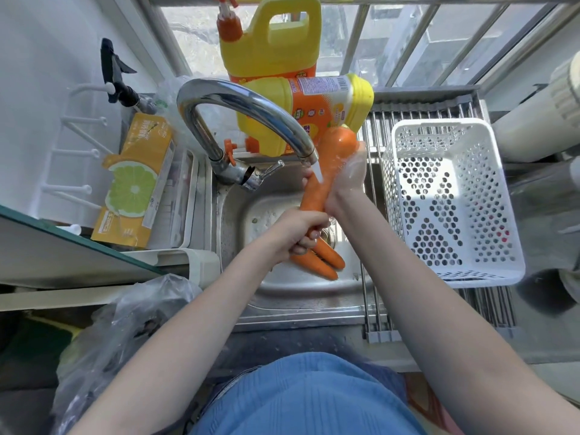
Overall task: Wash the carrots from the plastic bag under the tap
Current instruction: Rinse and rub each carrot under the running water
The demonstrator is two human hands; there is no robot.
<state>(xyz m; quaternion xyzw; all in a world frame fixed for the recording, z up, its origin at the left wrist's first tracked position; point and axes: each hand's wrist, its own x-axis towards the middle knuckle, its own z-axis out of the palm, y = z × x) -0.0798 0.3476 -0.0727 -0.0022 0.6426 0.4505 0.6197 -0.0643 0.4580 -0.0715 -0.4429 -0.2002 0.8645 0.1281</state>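
**Big carrot under the running tap**

Left hand [296, 229] is wrapped round the thin end of a large carrot [326, 174] — fingers curled tight on it, low over the sink [282, 296]. Right hand [348, 180] is further up the same carrot, palm against its side with the fingers folded round it; it is blurred, so the exact hold is hard to read. The carrot tilts up and away, thick end near the window, and the stream of water [317, 172] from the chrome tap [244, 105] lands on its middle.

Down in the steel basin, beside the drain and partly under the left hand, lie two more carrots [323, 260], side by side and touching.

Wider now — a white perforated basket [452, 196] sits on a roll-up rack [417, 111] to the right of the basin. Behind the tap, one yellow detergent jug [270, 36] stands upright and a second jug [307, 108] lies on its side. Left of the sink leans an orange box with a lime picture [135, 183]. A crumpled clear plastic bag [125, 334] rests at the near left on the counter.
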